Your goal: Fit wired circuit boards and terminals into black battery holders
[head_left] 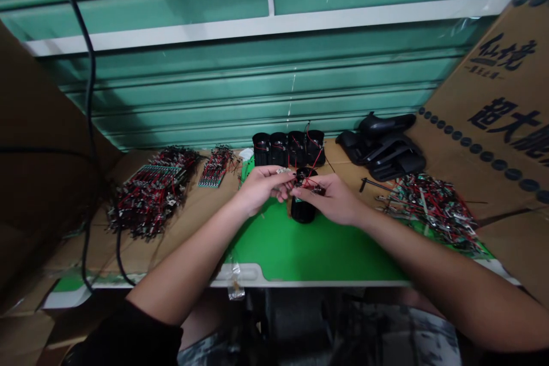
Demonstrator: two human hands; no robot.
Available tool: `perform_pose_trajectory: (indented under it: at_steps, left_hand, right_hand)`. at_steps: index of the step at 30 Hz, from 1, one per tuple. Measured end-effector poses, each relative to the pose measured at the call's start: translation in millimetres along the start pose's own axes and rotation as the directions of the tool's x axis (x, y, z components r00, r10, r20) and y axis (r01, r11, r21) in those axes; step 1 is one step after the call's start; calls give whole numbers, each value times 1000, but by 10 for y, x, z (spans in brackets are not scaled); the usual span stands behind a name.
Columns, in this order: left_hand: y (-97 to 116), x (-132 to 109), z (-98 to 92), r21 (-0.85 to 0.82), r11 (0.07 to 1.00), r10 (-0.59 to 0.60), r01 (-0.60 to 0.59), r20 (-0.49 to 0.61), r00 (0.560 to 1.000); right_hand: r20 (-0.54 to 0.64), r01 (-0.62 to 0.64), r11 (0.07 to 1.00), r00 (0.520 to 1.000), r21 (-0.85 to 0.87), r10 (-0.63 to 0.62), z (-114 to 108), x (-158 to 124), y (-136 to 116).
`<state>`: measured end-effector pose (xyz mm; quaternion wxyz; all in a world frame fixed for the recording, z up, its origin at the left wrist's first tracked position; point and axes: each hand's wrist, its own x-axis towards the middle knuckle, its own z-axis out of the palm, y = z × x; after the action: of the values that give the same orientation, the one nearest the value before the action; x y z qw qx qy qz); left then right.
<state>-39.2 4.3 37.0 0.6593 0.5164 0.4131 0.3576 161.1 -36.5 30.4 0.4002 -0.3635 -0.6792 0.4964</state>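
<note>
Two big things fill the view, yes?

Yes: a green metal shutter (266, 91) at the back, and below it a cardboard-covered bench (201, 223). A printed cardboard sheet (484, 103) with black characters leans in on the right.

What's lying on the bench?

A green mat (326, 251) in the middle. To its left sit a big heap of wired metal strips (150, 197) and a smaller stack of green boards (217, 168). To its right are another tangled heap of wired strips (433, 211) and some black plastic pieces (381, 146). Four black tubes (287, 148) stand in a row at the back, with red leads (316, 154) coming off them.

And the one near the hands?

A fifth black tube (302, 209) stands on the mat, just below the hands. It's dull black, with a small green mark on its side and red wires (312, 178) rising from its top.

What are the hands doing?

Both are closed to a narrow pinch, almost meeting over the tube. The left hand (261, 189) holds a small silver tab (282, 170) at its fingertips. The right hand (332, 200) pinches the red wires close to the tube's top.
</note>
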Motion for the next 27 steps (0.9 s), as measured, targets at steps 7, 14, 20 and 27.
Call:
perform_pose_trajectory:
  at_steps: [7,14,20,27]
  left_hand:
    - [129,61,-255,61,996,81,-72,-149,986]
    - [182,59,-403,552,809,-162,201,-119,980]
    - [186,76,-408,570,798,-148,198,-133,980]
    - [252,-29,-418,187,980,58,-75,95,994]
  right_hand:
    - [-220,-44,992,973,122,70,-100,25,50]
    - [-245,-113,937,948,330,201,-151,95,22]
    - [-288,-112,983,946,143,150,-167,115,131]
    - [-385,-61,998,922,-35,43,-168,131,247]
